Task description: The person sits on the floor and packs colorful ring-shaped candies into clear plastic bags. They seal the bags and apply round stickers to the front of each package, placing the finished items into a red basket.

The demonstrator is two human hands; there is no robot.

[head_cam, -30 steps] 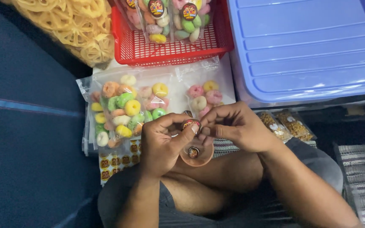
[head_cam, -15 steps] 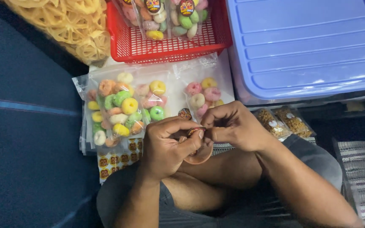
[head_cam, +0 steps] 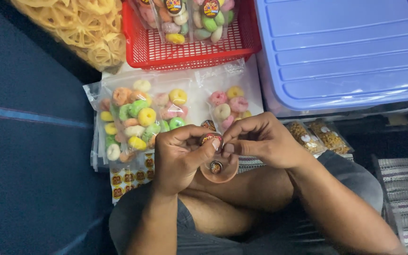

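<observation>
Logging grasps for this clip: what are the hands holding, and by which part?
Both hands, left hand and right hand, pinch a small round sticker by its edges between fingertips; below it, the left holds a sticker roll.

Both hands are brought together above the lap, forearms angled inward from below. The left hand (head_cam: 180,158) is curled, thumb laid across its bent fingers. The right hand (head_cam: 260,139) is arched, fingertips pinched close against the left thumb.

basket (head_cam: 190,54) behind ring-snack bags (head_cam: 138,118) | lidded bin (head_cam: 345,52) right of basket | sticker sheet (head_cam: 128,177) before bags | both hands (head_cam: 180,158) (head_cam: 260,141) over lap
</observation>
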